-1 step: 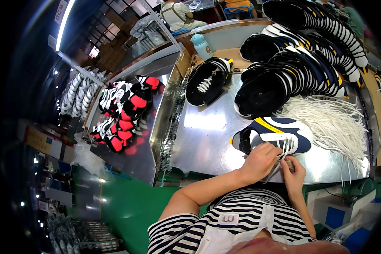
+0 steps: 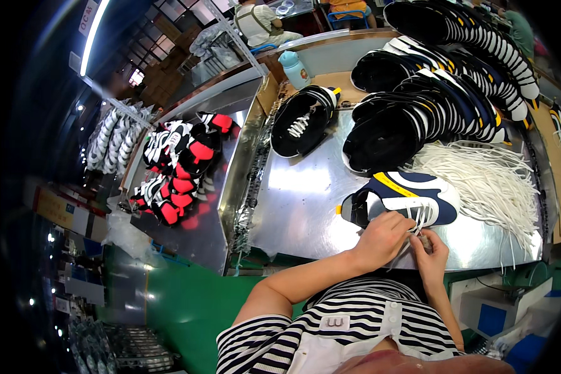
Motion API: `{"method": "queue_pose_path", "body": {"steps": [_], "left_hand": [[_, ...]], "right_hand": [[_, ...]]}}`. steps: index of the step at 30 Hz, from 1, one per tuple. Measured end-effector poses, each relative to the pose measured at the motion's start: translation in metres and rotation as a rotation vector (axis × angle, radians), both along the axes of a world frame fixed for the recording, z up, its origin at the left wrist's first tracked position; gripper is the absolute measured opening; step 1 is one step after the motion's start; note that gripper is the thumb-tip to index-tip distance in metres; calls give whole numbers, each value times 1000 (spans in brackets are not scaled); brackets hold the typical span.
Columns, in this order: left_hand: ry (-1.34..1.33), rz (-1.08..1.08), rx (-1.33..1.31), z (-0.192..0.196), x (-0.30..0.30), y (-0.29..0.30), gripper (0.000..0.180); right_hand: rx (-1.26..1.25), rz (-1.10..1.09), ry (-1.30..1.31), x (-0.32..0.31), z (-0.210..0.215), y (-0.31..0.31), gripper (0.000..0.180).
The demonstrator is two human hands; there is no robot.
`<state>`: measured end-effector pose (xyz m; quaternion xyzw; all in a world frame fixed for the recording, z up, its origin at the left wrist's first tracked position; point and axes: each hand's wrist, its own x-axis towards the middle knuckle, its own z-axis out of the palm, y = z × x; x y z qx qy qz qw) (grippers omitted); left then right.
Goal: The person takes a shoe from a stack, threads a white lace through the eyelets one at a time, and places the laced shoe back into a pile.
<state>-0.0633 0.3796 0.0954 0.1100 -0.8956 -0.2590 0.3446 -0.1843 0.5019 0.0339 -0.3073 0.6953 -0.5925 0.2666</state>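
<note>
A navy, white and yellow shoe upper [image 2: 444, 198] lies on its side on the metal worktable [image 2: 293, 224], its toe to the right. White shoelace [image 2: 423, 214] runs through its eyelets. My left hand [image 2: 385, 238] rests against the near side of the upper, with the fingers closed on the lace by the eyelet row. Just to the right, my right hand [image 2: 431, 252] pinches the lace with thumb and forefinger close to the left fingertips. The exact grip points are partly hidden by the fingers.
Loose white laces [image 2: 480, 181] are heaped at the right. Behind them stand nested rows of shoe uppers [image 2: 411, 134]. A single black upper [image 2: 299, 124] and a light blue bottle [image 2: 294, 70] are farther left. Red, black and white uppers [image 2: 181, 168] sit on a side table.
</note>
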Motion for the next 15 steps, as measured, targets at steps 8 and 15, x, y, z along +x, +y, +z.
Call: {"method": "queue_pose_path", "body": {"steps": [8, 15], "left_hand": [[38, 33, 16, 12, -10, -12, 26], [-547, 5, 77, -30, 6, -31, 24]], "right_hand": [[36, 343, -416, -9, 20, 19, 8], [43, 299, -293, -19, 29, -6, 12]]}}
